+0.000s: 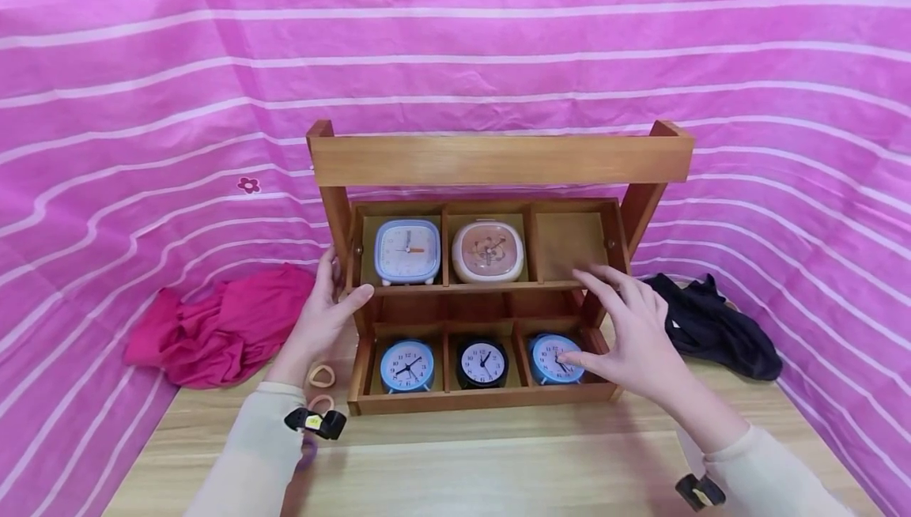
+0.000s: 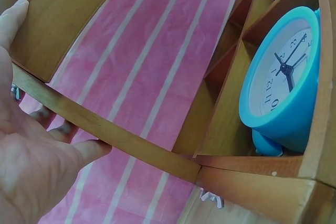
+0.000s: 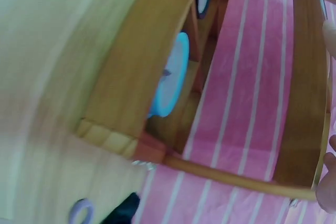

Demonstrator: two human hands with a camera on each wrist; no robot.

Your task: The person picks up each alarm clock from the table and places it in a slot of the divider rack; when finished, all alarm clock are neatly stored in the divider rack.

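Head view: left hand [image 1: 323, 319] grips wooden rack [image 1: 498, 160]; right hand [image 1: 633, 339] hovers open.

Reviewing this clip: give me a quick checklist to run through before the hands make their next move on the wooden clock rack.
1. Left hand grips the wooden rack at its left post: ok.
2. Right hand holds anything: not ok, fingers spread, open by the blue clock.
3. Top-right compartment free: ok.
4. Rack flat on the table: ok.
5. Black cloth apart from the rack: ok.
6. Right fingers touching the clock: cannot tell.
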